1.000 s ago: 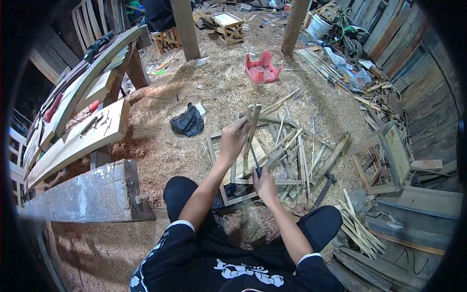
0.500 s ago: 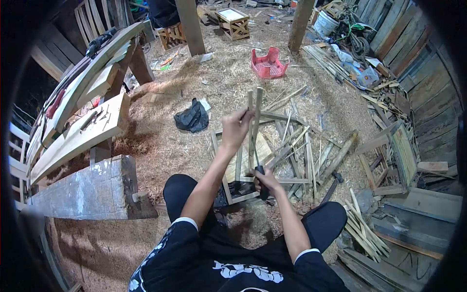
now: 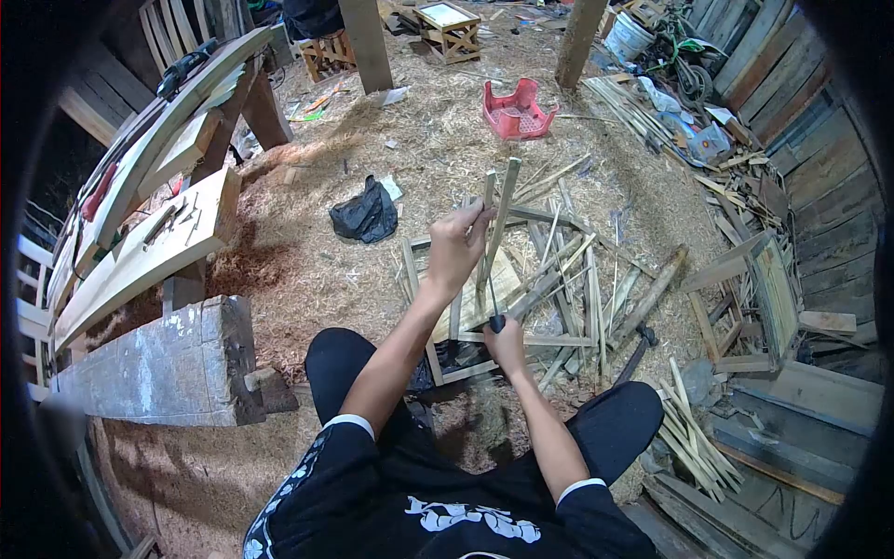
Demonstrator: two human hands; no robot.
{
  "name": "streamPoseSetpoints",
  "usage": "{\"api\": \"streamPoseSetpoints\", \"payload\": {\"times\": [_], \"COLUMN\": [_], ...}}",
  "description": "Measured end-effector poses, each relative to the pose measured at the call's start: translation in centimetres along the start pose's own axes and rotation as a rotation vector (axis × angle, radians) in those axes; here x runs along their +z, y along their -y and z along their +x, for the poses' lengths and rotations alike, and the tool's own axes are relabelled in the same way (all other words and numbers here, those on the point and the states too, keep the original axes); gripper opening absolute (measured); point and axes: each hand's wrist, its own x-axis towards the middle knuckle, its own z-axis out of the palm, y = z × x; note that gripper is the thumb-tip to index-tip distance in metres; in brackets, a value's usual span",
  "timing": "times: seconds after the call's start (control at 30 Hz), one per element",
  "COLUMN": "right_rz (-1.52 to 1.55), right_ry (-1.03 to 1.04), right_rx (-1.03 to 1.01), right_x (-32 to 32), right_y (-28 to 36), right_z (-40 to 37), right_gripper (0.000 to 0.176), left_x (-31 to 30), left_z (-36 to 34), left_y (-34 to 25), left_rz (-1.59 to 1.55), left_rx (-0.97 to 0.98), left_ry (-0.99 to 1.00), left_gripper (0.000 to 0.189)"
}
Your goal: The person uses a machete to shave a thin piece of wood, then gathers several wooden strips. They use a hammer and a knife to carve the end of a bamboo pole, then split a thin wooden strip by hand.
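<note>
My left hand (image 3: 458, 244) is closed round a thin wooden strip (image 3: 489, 191), held upright over the wooden frame on the floor. A second, longer strip (image 3: 508, 191) leans away beside it, the two parted at the top. In my right hand (image 3: 506, 347), closed below them, is the dark handle of a knife (image 3: 497, 322), its narrow blade pointing up towards the strips. How far the blade sits between the strips is too small to tell. Beneath lie the wooden frame (image 3: 559, 342) and a pale board (image 3: 447, 321).
A black plastic bag (image 3: 365, 212) and a red plastic stool (image 3: 518, 110) lie ahead on the shavings. Thick planks (image 3: 154, 373) flank me at left. Split strips (image 3: 694, 447) and a log (image 3: 656, 293) lie at right. Part of another person (image 3: 315, 20) shows at the top.
The longer strip has swung to the right at its top, widening the gap. My right hand has moved slightly up, and my left hand has shifted slightly right.
</note>
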Motion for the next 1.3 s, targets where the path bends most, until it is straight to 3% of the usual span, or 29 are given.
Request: {"api": "streamPoseSetpoints", "payload": {"times": [0.13, 0.3, 0.53, 0.6, 0.7, 0.77, 0.83, 0.93, 1.03, 1.1, 1.17, 1.2, 1.23, 1.3], "right_rz": [-0.013, -0.033, 0.018, -0.246, -0.109, -0.092, -0.172, 0.246, 0.390, 0.357, 0.137, 0.004, 0.003, -0.317], "right_ry": [0.014, -0.024, -0.049, -0.054, -0.039, -0.010, -0.042, 0.227, 0.323, 0.368, 0.268, 0.194, 0.198, -0.014], "right_rx": [0.064, -0.012, -0.056, 0.108, 0.041, 0.001, -0.106, 0.313, 0.367, 0.324, 0.295, 0.134, 0.136, -0.020], "right_x": [0.2, 0.1, -0.2, -1.3, -1.2, -0.8, -0.5, 0.0, 0.6, 1.1, 1.5, 2.8, 2.6, 2.1], "right_y": [0.4, 0.5, 0.9, 1.3, -0.9, -2.2, -2.7, -2.6, -4.0, -4.9, -4.9, -8.1, -8.0, -7.3], "right_z": [-0.2, -0.6, -1.1, -1.3, -0.8, -0.8, -0.4, -0.1, 0.0, 0.5, 0.7, 1.4, 1.1, 0.5], "right_gripper": [0.019, 0.018, 0.015, 0.014, 0.018, 0.021, 0.022, 0.022, 0.022, 0.020, 0.018, 0.019, 0.019, 0.025], "left_x": [0.0, 0.3, 0.6, 0.7, 2.2, 2.1, 1.4, 0.7, 0.4, 0.1, -0.1, -0.7, -0.8, -1.0], "left_z": [-0.1, 0.0, -0.4, -0.3, -0.8, -0.3, -0.1, -0.2, -0.3, -0.1, -0.1, 0.2, 0.2, 0.4], "left_y": [0.2, 0.3, -0.2, -0.7, -0.8, -0.8, -0.2, -0.3, -0.2, 0.6, 1.8, 1.1, 0.9, 0.6], "left_rz": [0.030, 0.024, 0.014, -0.036, -0.028, -0.064, -0.062, -0.055, -0.026, -0.031, -0.016, 0.033, 0.035, -0.041], "left_rx": [0.001, 0.069, -0.001, -0.042, 0.122, 0.119, -0.024, -0.008, 0.026, 0.045, 0.022, -0.035, -0.039, -0.059], "left_ry": [-0.022, -0.043, -0.011, 0.036, -0.030, -0.047, 0.020, -0.002, -0.035, -0.066, -0.037, -0.009, -0.009, -0.045], "left_gripper": [0.019, 0.017, 0.017, 0.018, 0.017, 0.018, 0.020, 0.021, 0.020, 0.019, 0.019, 0.017, 0.017, 0.018]}}
